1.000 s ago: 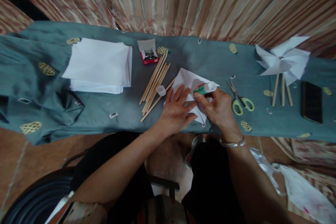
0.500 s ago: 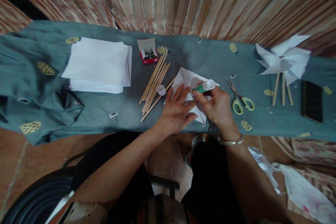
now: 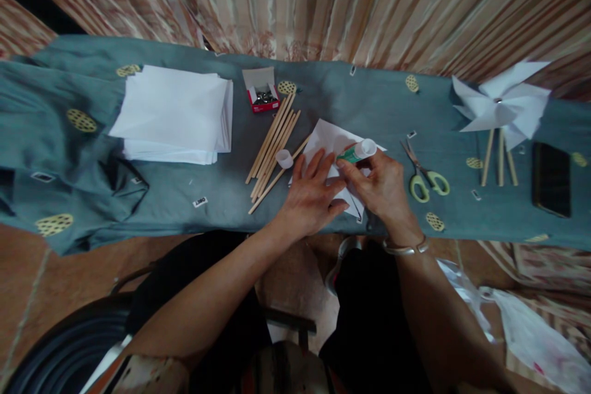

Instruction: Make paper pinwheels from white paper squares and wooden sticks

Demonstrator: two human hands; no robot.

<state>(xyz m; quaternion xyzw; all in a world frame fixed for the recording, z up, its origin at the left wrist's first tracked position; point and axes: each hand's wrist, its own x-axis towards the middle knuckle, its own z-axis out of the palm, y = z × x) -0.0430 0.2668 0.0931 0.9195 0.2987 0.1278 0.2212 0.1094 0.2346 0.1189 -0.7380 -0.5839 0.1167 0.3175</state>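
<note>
A white sheet of paper (image 3: 330, 131) with crease lines lies near the table's front edge, partly covered by both hands. My left hand (image 3: 314, 197) rests flat on it with the fingers spread. In my right hand (image 3: 381, 184) is a glue stick (image 3: 357, 151) with a green label, tilted, its white base pointing up and right. Its glue end is down at the paper beside my left fingers; the exact contact is hidden. The glue stick's translucent cap (image 3: 284, 159) sits on several thin wooden sticks (image 3: 272, 148) left of the paper.
Scissors (image 3: 425, 178) with green handles lie right of my right hand. Farther right are white paper pinwheels (image 3: 501, 104) on wooden sticks and a black phone (image 3: 551, 178). A paper stack (image 3: 168, 104) and an open red box (image 3: 264, 100) of small metal pieces stand to the left.
The glue stick and my right hand have shifted very slightly left across the paper. My left hand stays pressed in place.
</note>
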